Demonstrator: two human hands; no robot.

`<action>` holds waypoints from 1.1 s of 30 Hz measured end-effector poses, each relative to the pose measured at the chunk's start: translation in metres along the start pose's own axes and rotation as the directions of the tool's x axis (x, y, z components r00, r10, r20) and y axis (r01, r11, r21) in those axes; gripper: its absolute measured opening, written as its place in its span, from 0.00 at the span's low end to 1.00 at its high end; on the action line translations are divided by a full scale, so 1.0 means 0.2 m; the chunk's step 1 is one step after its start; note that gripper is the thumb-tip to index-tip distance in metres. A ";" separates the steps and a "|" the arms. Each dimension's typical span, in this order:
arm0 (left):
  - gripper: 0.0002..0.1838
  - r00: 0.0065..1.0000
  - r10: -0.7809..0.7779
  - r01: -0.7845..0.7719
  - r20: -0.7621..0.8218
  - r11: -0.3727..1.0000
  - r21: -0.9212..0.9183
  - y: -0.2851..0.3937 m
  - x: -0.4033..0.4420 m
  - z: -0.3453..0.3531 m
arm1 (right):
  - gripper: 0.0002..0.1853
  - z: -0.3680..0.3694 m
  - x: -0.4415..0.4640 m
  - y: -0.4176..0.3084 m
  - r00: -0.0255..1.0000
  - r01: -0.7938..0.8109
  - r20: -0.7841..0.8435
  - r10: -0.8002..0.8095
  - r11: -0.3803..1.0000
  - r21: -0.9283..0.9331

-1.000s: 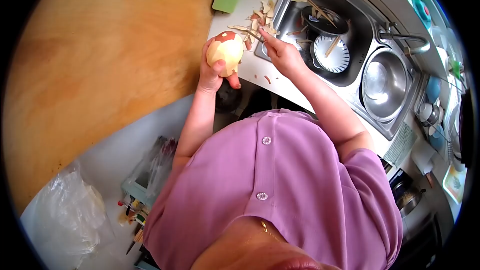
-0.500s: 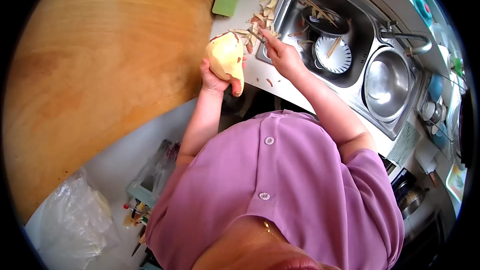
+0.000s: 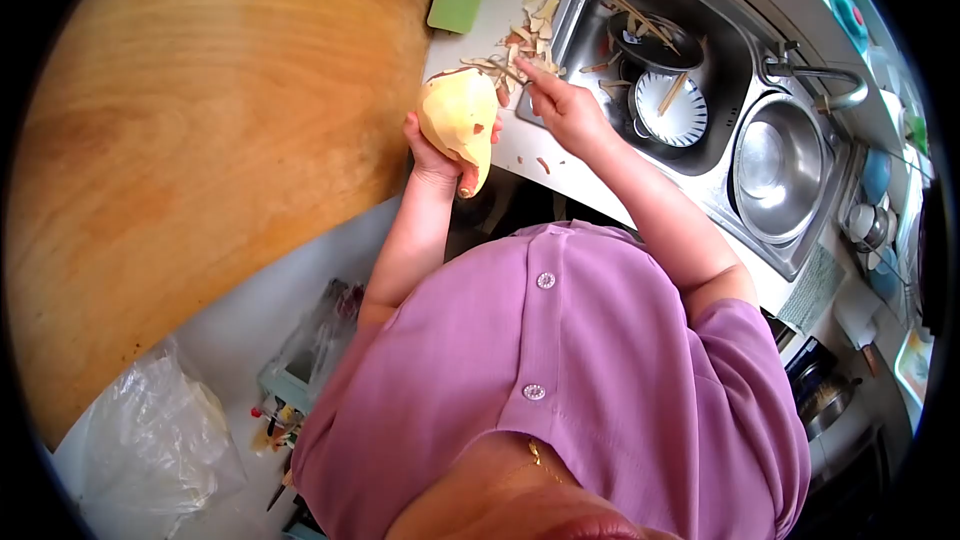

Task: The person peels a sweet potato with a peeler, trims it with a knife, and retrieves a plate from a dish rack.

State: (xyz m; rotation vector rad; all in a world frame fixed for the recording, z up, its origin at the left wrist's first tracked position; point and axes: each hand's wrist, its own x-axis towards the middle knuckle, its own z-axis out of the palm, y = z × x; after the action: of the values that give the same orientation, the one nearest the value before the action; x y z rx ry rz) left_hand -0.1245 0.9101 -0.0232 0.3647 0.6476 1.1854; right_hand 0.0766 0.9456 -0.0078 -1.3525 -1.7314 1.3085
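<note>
My left hand (image 3: 433,158) is wrapped around a large sweet potato (image 3: 455,112) and holds it up near the counter's edge. Most of it is peeled to pale yellow flesh, with bits of reddish skin left at the top, the side and the narrow lower tip. My right hand (image 3: 568,112) is closed on a thin metal peeler (image 3: 508,70), its working end close to the upper right of the sweet potato. Whether the blade touches the flesh is hard to make out. Behind the tool, a heap of peelings (image 3: 538,25) lies on the white counter.
A steel sink (image 3: 720,35) at the right holds a dark pan (image 3: 655,45) with chopsticks, and a striped bowl (image 3: 685,112). Beside them sit a metal basin (image 3: 780,170) and the faucet (image 3: 845,90). A green sponge (image 3: 456,0) and a wooden board (image 3: 230,120) are on the left.
The sweet potato has turned slightly in my left hand, its narrow tip swinging left. My right hand with the peeler has barely moved. The whole view has shifted slightly.
</note>
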 end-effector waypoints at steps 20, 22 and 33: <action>0.47 0.992 0.123 -0.111 0.040 0.644 0.757 0.16 -0.03 0.09 | 0.25 -0.17 -0.02 -0.05 0.972 0.233 0.043 -0.231 0.923 -0.307; 0.48 0.992 0.124 -0.085 0.012 0.600 0.796 0.16 -0.05 0.13 | 0.28 -0.15 -0.05 -0.09 0.917 0.398 0.165 -0.363 0.799 -0.450; 0.48 0.964 0.217 -0.187 0.155 0.133 0.973 0.16 -0.09 0.08 | 0.28 -0.13 -0.03 0.01 0.956 0.294 0.118 -0.270 0.904 -0.310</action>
State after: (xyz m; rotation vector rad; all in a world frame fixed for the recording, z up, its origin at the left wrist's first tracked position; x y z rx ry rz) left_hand -0.1424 0.9056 0.0135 1.6589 1.4283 0.8210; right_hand 0.1011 0.9490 0.0001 -1.1733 -2.1744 0.9499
